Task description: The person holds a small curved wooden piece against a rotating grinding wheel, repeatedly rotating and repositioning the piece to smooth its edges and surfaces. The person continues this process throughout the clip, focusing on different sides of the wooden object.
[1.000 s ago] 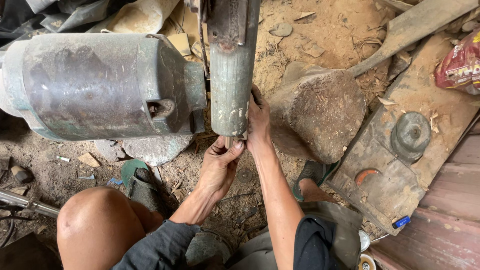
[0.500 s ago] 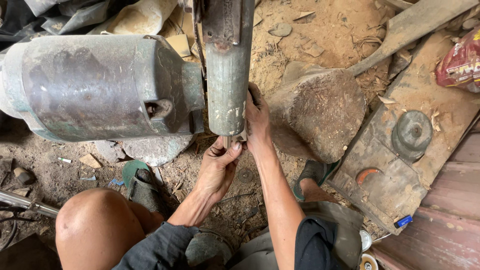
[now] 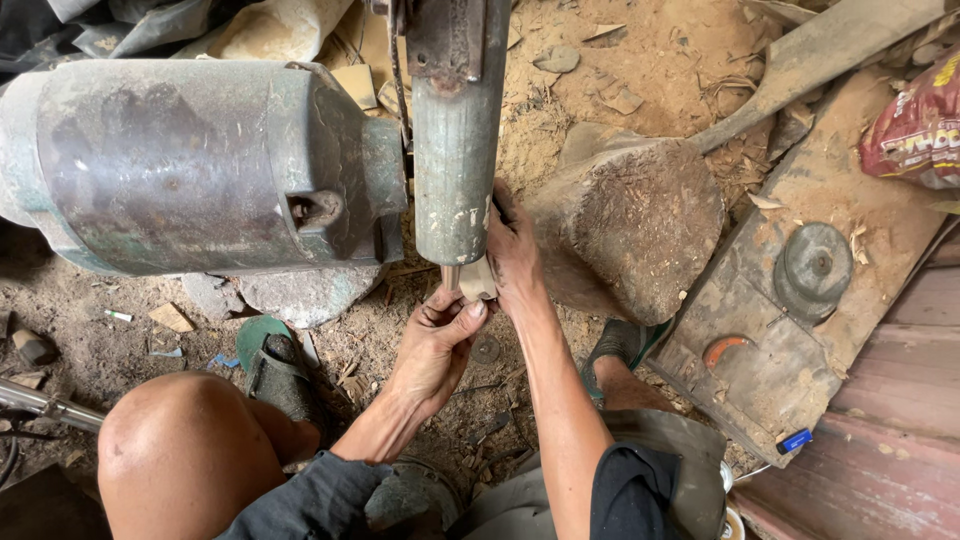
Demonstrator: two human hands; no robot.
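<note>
My left hand (image 3: 435, 340) pinches the small pale wood piece (image 3: 477, 280) at the lower end of the green metal tube (image 3: 457, 150); my right hand (image 3: 515, 255) closes round it beside the tube; it looks light, stiff, best held by its sides.

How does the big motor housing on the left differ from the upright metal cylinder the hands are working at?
The motor housing lies on its side, wide and barrel-shaped; the metal cylinder runs vertically in view and is much slimmer. No hand touches the housing; the left hand and right hand meet at the cylinder's lower end. Both are worn, grey-green metal.
</note>
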